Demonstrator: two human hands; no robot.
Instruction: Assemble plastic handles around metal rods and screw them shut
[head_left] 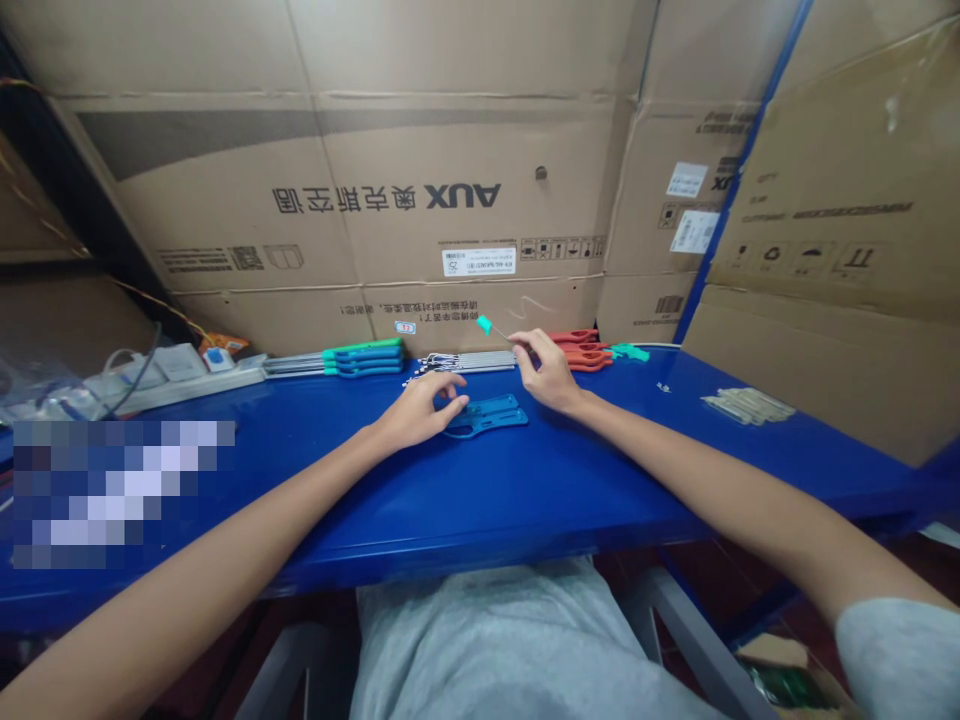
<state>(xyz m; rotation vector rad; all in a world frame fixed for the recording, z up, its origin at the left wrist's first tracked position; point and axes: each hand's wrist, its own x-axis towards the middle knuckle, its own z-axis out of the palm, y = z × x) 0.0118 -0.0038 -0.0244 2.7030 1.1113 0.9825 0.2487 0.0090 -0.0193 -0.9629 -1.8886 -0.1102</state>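
My right hand pinches the end of a thin metal rod between thumb and fingertips. At the rod's far end is a small teal piece, held up in front of the cardboard. My left hand is half curled, thumb and fingers apart, just over the left end of a blue plastic handle part. That part lies flat on the table, its left end partly covered by the hand; whether the thumb touches it I cannot tell. Behind the hands lies a row of metal rods.
Blue-handled tools are stacked at the back left beside a power strip. Orange handle parts and teal pieces lie behind my right hand. Pale strips lie on the blue table at right. Cardboard walls the back.
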